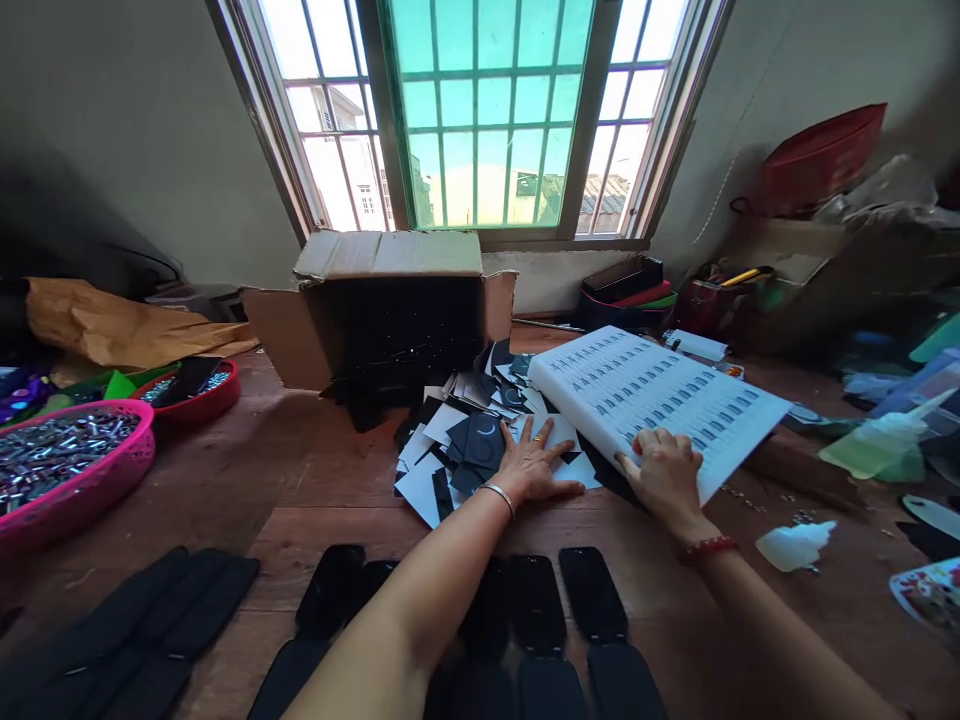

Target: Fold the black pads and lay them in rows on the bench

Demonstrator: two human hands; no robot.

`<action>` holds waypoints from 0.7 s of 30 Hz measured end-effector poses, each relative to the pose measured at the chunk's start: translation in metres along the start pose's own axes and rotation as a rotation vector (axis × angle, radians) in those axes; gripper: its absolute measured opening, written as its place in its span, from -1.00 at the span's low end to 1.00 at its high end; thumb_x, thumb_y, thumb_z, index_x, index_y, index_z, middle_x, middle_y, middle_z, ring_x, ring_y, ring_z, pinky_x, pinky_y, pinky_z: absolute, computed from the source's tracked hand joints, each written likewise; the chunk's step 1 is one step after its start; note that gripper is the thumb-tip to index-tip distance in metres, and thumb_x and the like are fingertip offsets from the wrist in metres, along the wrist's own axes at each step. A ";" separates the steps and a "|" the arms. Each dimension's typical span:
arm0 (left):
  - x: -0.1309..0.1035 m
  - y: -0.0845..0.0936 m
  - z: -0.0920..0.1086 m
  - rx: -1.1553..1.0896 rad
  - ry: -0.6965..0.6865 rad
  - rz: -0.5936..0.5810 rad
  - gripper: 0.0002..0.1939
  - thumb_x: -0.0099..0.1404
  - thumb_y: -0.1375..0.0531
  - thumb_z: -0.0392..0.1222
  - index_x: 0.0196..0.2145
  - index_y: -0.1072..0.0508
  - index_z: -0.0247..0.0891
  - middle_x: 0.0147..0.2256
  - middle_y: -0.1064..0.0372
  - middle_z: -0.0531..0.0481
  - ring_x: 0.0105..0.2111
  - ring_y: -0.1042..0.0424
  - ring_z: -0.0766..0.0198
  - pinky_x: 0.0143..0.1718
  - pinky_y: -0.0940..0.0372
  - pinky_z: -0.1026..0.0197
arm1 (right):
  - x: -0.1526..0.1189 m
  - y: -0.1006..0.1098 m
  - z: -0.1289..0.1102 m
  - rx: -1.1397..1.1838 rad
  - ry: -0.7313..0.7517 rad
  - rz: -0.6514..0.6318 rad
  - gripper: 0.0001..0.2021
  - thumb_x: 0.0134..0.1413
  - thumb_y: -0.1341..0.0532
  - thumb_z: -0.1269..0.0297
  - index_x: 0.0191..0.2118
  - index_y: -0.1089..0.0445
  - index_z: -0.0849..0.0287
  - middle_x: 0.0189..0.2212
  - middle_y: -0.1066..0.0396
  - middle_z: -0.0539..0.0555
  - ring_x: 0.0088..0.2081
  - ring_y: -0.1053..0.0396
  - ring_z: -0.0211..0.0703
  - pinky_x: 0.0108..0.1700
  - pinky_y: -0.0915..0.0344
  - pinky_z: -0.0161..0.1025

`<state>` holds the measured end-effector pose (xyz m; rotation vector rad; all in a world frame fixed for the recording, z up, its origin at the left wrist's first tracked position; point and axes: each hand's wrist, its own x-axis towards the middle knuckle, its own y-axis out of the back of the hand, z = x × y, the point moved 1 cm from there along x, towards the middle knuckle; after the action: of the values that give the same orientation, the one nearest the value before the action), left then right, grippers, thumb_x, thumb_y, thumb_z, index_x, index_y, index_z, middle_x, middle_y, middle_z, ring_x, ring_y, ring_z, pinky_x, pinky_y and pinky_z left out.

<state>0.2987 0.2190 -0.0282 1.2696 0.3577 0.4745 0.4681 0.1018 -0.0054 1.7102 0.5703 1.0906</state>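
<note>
Pieces [457, 432]: lying heaped on the desk [322, 485] before the carton [386, 255].
Left hand [534, 468]: your fingers are resting on them, splayed wide, seemingly steadying them.
Right hand [664, 478]: your fingers are holding the printed sheets [649, 385] by one edge, seemingly bracing them.

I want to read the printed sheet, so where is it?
The printed sheet is right of centre in the head view, its near edge gripped by the right hand, right of the scrap pile.
</note>
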 end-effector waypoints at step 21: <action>-0.034 0.056 0.024 0.028 -0.014 0.177 -0.64 0.33 -0.21 -0.17 0.07 -0.45 -0.21 0.21 -0.24 -0.23 0.25 -0.14 -0.05 0.27 0.01 -0.24 | -0.009 0.021 0.021 0.339 -0.111 -0.057 -0.86 0.09 -0.16 0.33 -0.39 -0.47 0.18 -0.29 -0.46 0.21 -0.10 -0.30 0.15 -0.05 -0.16 -0.04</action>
<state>0.2741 0.1940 0.0322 1.3371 0.2420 0.6125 0.4793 0.0764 0.0078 2.0189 0.7611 0.8884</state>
